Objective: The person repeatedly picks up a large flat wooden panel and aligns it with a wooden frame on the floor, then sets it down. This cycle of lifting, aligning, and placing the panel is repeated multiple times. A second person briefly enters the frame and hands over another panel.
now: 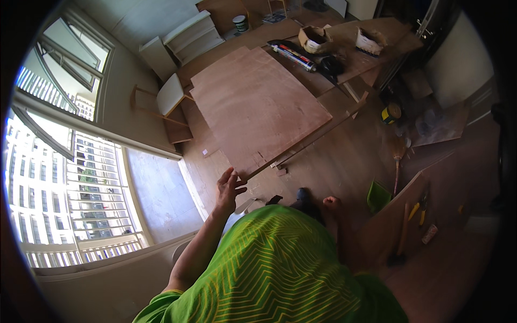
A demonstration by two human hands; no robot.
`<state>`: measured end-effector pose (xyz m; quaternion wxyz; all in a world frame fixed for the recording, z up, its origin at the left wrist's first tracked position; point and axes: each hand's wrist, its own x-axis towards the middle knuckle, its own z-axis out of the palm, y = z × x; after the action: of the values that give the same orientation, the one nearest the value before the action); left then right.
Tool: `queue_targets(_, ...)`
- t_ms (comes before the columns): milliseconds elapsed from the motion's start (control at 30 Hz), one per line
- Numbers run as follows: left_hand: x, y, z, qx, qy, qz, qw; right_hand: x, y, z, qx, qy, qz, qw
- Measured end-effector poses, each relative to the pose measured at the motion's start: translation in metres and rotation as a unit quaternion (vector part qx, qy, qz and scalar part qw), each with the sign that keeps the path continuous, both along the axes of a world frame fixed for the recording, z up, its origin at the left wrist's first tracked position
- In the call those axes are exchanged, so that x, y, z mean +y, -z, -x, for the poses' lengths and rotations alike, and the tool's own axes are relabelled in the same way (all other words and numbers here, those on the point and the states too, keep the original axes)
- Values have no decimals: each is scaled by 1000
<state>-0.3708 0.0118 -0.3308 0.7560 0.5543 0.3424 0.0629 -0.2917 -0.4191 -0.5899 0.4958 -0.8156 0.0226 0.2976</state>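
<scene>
A large reddish plywood sheet (258, 102) lies raised above the floor in front of me, with another sheet's edge showing beneath it. My left hand (228, 189) is at the sheet's near left corner, its fingers stretched and apart. It seems at most to touch the corner and grips nothing that I can see. Low beside my body, away from the sheet, my right hand (332, 203) has its fingers curled in. Whatever it may hold is hidden.
Beyond the sheet, a worktable (390, 32) carries a sealant cartridge (293, 56) and open boxes (314, 39). On the right are a yellow-black can (391, 113), a broom (398, 156), a green dustpan (379, 196), pliers (423, 209) and a hammer (401, 242). Chairs (171, 94) stand left, near the windows.
</scene>
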Motion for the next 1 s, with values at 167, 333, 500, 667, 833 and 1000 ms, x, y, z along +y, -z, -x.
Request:
queue_targets(167, -9, -1, 4, -6, 46, 19, 999, -17, 8, 26, 56, 23, 30, 998)
queue_targets(333, -9, -14, 12, 46, 100, 31, 993, -37, -5, 43, 43, -21, 100, 994)
queue_targets(500, -2, -27, 22, 87, 240, -98, 962, -50, -29, 47, 32, -64, 154, 985)
queue_targets(667, 3, -24, 39, 56, 250, -174, 951, -65, -46, 42, 16, -95, 196, 976)
queue_targets(833, 15, 3, 33, 11, 159, -138, 977, -77, -55, 36, -8, -143, 234, 962)
queue_targets(1000, 17, 26, 12, -26, 21, 42, 999, -83, -60, 19, -66, -211, 258, 941)
